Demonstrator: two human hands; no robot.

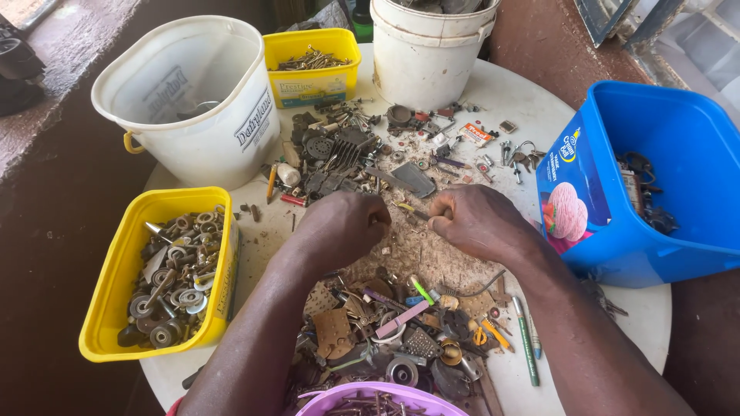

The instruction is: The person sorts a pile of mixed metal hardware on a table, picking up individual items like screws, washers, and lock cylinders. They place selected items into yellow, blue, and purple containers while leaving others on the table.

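Head view: left hand [343, 225] and right hand [472, 219] both fisted, pinching small yellowish piece [408, 208] between them, long axis left-right, right hand nearer; piece too small to identify

Round table [539, 100] holds all. Left edge: tub of washers [166, 273]. Right edge: big tub [663, 181]. Far side: two buckets [196, 96], small tub of screws [312, 65] between. Middle: both hands [347, 223].

Around the round white tabletop [539, 100]: two white buckets [193, 100] [428, 58], two yellow tubs [116, 270] [312, 73] of metal bits, a blue tub [678, 185], a purple bowl [381, 397].
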